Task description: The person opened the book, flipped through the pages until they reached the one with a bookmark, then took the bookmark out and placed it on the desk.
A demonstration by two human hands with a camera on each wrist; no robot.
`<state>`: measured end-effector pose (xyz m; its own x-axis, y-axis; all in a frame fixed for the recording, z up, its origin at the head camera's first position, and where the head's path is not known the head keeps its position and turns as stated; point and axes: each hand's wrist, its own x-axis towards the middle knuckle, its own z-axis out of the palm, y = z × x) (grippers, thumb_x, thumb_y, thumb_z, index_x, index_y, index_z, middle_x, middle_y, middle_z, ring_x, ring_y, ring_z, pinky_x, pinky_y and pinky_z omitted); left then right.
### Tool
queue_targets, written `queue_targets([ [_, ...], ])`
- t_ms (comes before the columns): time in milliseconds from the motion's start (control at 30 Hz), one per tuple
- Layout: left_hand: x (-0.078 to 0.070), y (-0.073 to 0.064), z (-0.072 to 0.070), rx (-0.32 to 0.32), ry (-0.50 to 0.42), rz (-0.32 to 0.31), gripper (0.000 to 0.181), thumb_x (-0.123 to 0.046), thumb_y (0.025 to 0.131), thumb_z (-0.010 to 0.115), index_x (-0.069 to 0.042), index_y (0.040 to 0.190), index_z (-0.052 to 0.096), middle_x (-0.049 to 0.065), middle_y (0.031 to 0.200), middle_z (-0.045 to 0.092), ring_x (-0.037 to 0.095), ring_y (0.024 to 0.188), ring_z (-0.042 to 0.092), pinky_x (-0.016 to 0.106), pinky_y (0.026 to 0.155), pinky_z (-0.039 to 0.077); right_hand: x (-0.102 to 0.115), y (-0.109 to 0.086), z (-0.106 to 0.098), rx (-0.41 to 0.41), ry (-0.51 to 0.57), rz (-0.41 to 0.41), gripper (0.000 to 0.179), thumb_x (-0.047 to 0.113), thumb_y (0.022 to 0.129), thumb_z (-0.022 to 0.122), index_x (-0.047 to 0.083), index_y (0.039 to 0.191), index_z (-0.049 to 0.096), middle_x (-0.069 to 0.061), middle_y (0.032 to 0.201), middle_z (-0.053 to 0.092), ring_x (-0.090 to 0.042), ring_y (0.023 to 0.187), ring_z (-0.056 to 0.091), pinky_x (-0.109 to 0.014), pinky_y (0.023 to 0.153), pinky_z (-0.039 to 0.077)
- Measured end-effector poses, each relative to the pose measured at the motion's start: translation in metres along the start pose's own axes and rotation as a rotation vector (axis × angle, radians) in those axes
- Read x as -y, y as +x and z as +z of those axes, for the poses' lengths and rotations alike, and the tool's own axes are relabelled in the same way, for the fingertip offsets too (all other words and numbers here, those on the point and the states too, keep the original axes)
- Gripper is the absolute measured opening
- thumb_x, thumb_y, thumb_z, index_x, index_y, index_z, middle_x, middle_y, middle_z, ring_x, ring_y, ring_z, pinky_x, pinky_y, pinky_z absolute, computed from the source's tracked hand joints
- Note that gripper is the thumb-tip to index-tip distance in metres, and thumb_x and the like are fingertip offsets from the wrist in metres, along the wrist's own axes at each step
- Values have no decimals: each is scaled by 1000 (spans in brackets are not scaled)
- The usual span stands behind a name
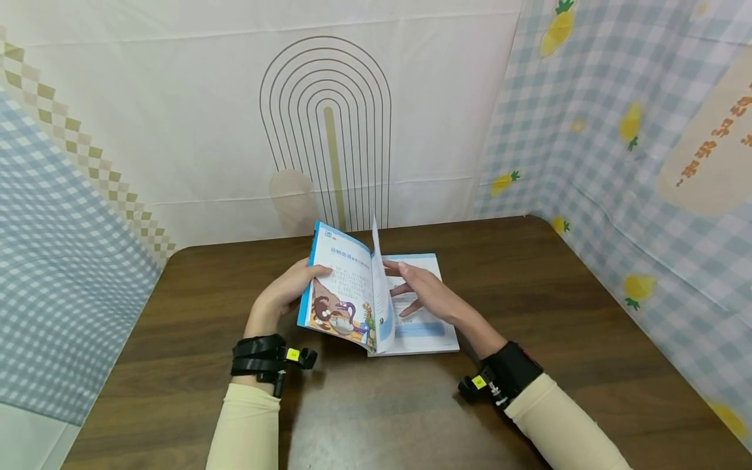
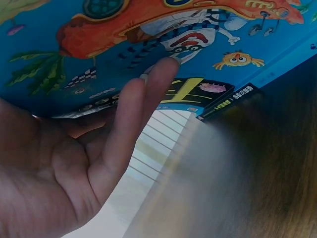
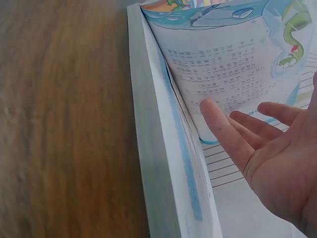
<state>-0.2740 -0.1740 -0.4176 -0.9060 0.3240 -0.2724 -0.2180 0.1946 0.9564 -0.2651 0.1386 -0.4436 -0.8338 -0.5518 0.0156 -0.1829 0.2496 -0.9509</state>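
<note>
An illustrated book (image 1: 346, 281) lies open on the table, its left part raised and its right part flat. My left hand (image 1: 288, 287) holds the left part, thumb on the printed page and fingers behind the cover. In the left wrist view, the fingers of that hand (image 2: 114, 129) lie against the blue cover (image 2: 39, 54) with its cartoon pictures. One page (image 1: 382, 294) stands nearly upright in the middle. My right hand (image 1: 427, 294) is beside this page, fingers spread over the right part; in the right wrist view, the same hand (image 3: 277, 153) has its fingers extended towards the curved page (image 3: 218, 64).
The dark wooden table (image 1: 558, 313) reaches back to a white cloth (image 1: 194, 117) with a line arch. Checked cloth (image 1: 587, 163) hangs along the right side, and another checked cloth (image 1: 59, 261) hangs on the left. Black straps with small cameras (image 1: 258, 356) sit on both wrists.
</note>
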Motion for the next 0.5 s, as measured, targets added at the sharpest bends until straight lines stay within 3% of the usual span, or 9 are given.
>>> queue_targets([
  [333, -1, -2, 0, 22, -8, 8, 58, -31, 111, 49, -7, 162, 34, 24, 130, 69, 26, 96, 77, 38, 77, 65, 1, 0, 8, 24, -22, -43, 64, 50, 116, 25, 10, 164, 39, -14, 163, 46, -37, 129, 65, -48, 84, 63],
  [500, -1, -2, -1, 17, -4, 8, 56, -32, 112, 49, -7, 161, 36, 20, 123, 72, 24, 93, 77, 37, 75, 65, 3, 0, 11, 37, -18, -61, 64, 49, 116, 27, 8, 163, 40, -13, 163, 46, -39, 132, 62, -51, 88, 62],
])
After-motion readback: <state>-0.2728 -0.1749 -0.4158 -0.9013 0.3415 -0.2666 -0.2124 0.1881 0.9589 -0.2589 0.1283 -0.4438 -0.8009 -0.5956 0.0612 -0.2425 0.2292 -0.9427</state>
